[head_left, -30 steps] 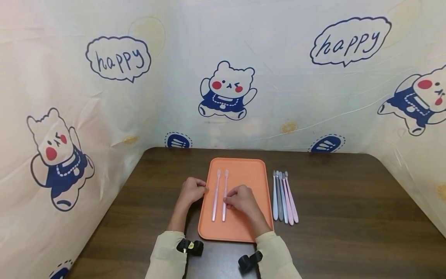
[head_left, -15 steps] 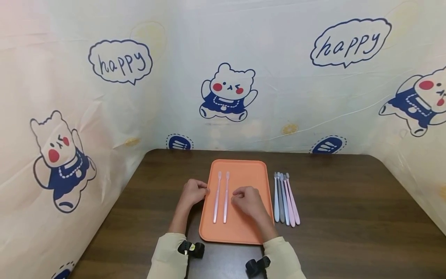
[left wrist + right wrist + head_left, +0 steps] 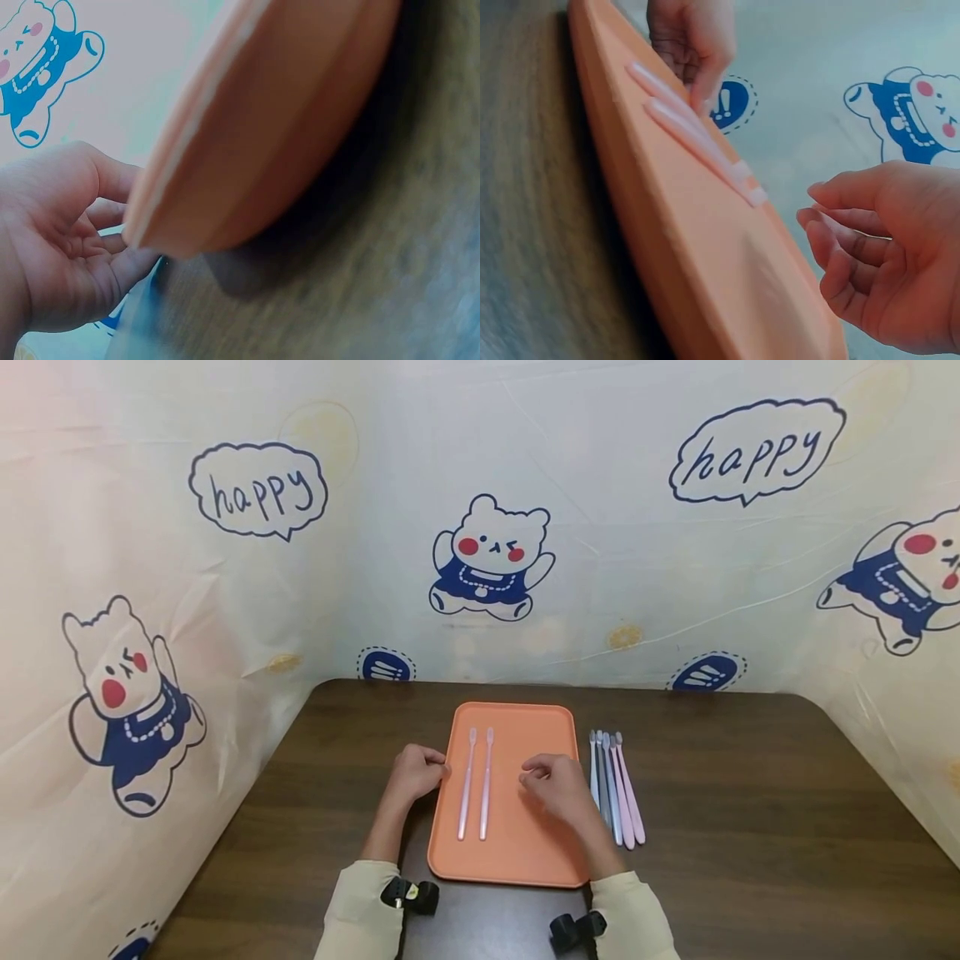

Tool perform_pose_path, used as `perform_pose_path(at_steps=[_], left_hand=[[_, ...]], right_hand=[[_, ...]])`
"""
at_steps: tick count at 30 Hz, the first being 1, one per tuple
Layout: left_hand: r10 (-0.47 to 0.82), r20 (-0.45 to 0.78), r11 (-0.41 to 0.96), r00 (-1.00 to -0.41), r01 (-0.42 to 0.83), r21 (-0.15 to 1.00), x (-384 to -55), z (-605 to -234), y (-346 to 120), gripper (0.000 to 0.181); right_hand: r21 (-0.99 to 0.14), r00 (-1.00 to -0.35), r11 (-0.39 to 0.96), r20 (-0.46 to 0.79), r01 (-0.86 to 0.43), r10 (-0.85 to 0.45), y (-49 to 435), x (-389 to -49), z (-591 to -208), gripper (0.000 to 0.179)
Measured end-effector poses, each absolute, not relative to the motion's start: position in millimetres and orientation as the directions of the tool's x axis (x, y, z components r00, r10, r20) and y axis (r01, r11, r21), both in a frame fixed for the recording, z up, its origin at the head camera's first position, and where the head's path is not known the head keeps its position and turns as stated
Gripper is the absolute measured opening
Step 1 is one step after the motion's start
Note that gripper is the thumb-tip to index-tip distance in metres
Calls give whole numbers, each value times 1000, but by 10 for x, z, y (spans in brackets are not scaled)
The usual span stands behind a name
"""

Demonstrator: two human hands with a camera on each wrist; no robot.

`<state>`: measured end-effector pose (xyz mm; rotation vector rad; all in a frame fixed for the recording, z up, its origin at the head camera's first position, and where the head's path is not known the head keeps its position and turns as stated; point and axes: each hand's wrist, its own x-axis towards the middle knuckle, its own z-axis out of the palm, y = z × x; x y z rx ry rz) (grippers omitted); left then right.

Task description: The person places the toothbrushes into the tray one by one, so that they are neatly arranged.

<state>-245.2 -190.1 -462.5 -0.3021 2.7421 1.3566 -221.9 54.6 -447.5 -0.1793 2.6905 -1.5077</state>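
Observation:
An orange tray (image 3: 536,860) lies on the dark wooden table (image 3: 750,827). Two pale pink toothbrushes (image 3: 467,785) (image 3: 485,785) lie side by side on its left half, heads away from me. My left hand (image 3: 416,774) holds the tray's left rim with curled fingers; the left wrist view shows the left hand (image 3: 60,232) against the tray's edge (image 3: 285,112). My right hand (image 3: 551,785) hovers over the tray's right part, fingers loosely curled and holding nothing. In the right wrist view the right hand (image 3: 885,255) is apart from the toothbrushes (image 3: 690,124).
Several toothbrushes (image 3: 615,785) in blue, grey and pink lie in a row on the table just right of the tray. A cartoon-printed curtain (image 3: 487,552) walls the table on three sides. Bare tabletop stretches to the right.
My right hand let go of the right pink toothbrush and moved rightward across the tray toward the row on the table. The left hand and both toothbrushes stayed put.

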Motion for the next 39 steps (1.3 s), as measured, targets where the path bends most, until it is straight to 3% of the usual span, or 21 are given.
perform_pose_path(at_steps=[11, 22, 31, 39], left_hand=[[-158, -147, 594, -976, -213, 776, -2425, -4581, -1886, 22], [-166, -172, 583, -971, -237, 777, -2417, -4598, -1891, 23], [-159, -158, 586, -974, -222, 779, -2429, -4589, -1884, 24], [-162, -159, 580, -974, -224, 783, -2450, -4613, -1880, 23]], right_hand=[[-843, -996, 532, 40, -79, -85, 712, -2203, -4395, 20], [-854, -998, 520, -44, 16, -42, 864, -2236, -4425, 23], [-849, -998, 529, -31, 1, -48, 1065, -2229, -4384, 26], [-829, -994, 556, -102, 63, -39, 1287, -2252, -4362, 31]])
